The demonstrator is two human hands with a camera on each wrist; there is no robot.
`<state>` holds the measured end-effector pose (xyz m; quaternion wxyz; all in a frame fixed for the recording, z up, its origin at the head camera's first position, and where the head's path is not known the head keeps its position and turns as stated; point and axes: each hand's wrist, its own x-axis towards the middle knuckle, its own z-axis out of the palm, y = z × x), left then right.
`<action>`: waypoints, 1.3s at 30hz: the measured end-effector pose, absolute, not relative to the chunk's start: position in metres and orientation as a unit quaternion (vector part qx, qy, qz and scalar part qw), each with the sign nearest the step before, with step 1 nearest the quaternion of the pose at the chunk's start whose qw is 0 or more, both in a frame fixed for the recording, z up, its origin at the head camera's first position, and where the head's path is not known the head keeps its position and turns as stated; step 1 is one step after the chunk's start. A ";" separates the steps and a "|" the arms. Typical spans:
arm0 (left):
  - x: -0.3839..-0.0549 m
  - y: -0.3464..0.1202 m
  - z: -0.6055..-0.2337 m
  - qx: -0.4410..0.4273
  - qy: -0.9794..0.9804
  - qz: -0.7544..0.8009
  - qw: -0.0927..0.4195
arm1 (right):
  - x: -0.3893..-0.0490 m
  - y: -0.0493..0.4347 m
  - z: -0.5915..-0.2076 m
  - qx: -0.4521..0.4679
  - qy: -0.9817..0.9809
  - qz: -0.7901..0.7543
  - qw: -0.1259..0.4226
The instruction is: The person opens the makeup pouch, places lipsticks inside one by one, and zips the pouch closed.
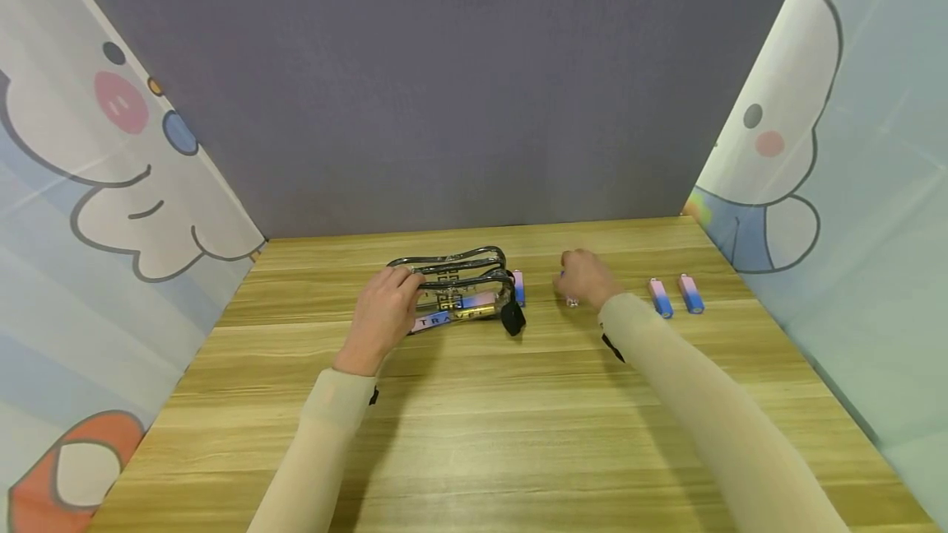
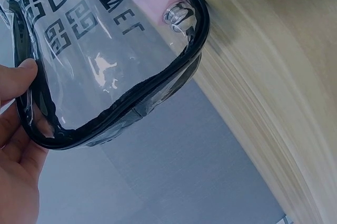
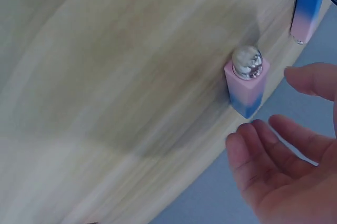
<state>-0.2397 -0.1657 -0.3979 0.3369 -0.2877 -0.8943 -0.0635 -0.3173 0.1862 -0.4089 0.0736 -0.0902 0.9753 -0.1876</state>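
Observation:
My left hand (image 1: 381, 311) pinches the black-trimmed top edge of a clear zip bag (image 2: 95, 71) with dark lettering, thumb on one side and fingers on the other. Through the plastic show pink-and-blue sticks, one with a silver end (image 2: 180, 16). Over to the right, my right hand (image 1: 587, 276) reaches down to another pink-and-blue stick (image 3: 246, 89) with a round silver end. Its thumb and fingers (image 3: 245, 155) are spread around that stick, with a gap showing between them and it in the right wrist view.
One pink-and-blue stick (image 1: 518, 288) lies against the bag's right side. Farther right on the wooden table (image 1: 474, 434) lie two more sticks, a nearer one (image 1: 661, 298) and an outer one (image 1: 691, 294). A grey panel (image 1: 459, 89) rises behind the table's far edge.

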 end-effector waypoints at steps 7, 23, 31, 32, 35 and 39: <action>-0.239 -0.165 -0.398 -0.291 -0.892 -0.073 0.338 | -0.317 0.186 -0.415 -0.057 0.975 -0.194 0.097; -0.239 -0.165 -0.397 -0.290 -0.893 -0.073 0.336 | -0.313 0.182 -0.414 -0.060 0.975 -0.190 0.103; -0.238 -0.166 -0.397 -0.290 -0.893 -0.075 0.336 | -0.314 0.179 -0.411 -0.106 0.974 -0.175 0.100; -0.238 -0.166 -0.397 -0.290 -0.893 -0.075 0.336 | -0.315 0.178 -0.410 -0.113 0.973 -0.176 0.099; -0.237 -0.167 -0.397 -0.290 -0.890 -0.079 0.341 | -0.315 0.175 -0.404 -0.131 0.969 -0.186 0.097; -0.237 -0.166 -0.397 -0.294 -0.889 -0.075 0.344 | -0.315 0.172 -0.393 -0.145 0.968 -0.187 0.087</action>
